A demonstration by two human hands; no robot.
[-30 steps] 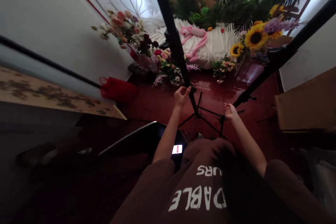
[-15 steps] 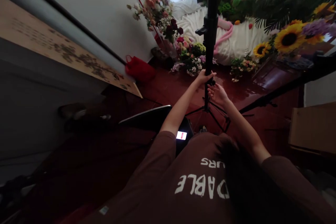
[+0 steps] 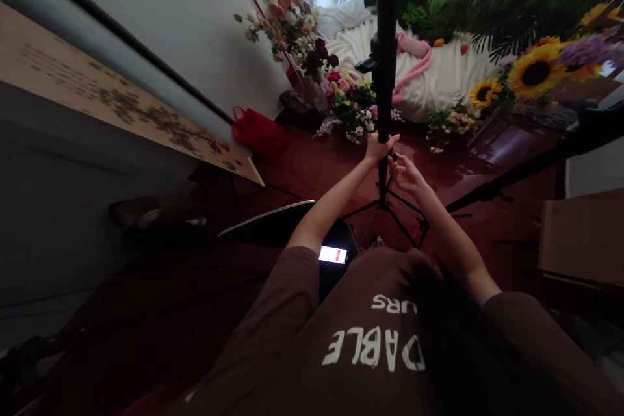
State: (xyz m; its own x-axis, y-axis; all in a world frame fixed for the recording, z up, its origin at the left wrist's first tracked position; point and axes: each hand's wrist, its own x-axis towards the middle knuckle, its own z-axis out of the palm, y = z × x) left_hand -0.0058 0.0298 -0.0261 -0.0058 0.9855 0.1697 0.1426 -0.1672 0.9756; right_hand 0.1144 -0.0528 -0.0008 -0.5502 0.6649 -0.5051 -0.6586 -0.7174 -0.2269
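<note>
A black stand (image 3: 385,71) rises upright in the middle of the head view, its thin legs spread on the red floor. My left hand (image 3: 379,145) is wrapped round the pole low down, thumb to the right. Just right of the pole and slightly lower, my right hand (image 3: 402,170) has its fingers bent together at a small dark knob (image 3: 392,156) on the stand. Higher on the pole, another black knob (image 3: 366,65) sticks out to the left. The fingertips of my right hand are partly hidden in shadow.
Flower bunches (image 3: 353,101) and white cloth (image 3: 433,78) lie beyond the stand. Sunflowers (image 3: 536,70) and a slanting black pole (image 3: 526,159) are at right, above a cardboard box (image 3: 580,237). A red bag (image 3: 258,131), a painted panel (image 3: 146,110) and a lit phone (image 3: 333,255) are leftward.
The upper part of the stand has shifted slightly left. My right hand's fingers have drawn closer together at the knob. My left hand stays round the pole.
</note>
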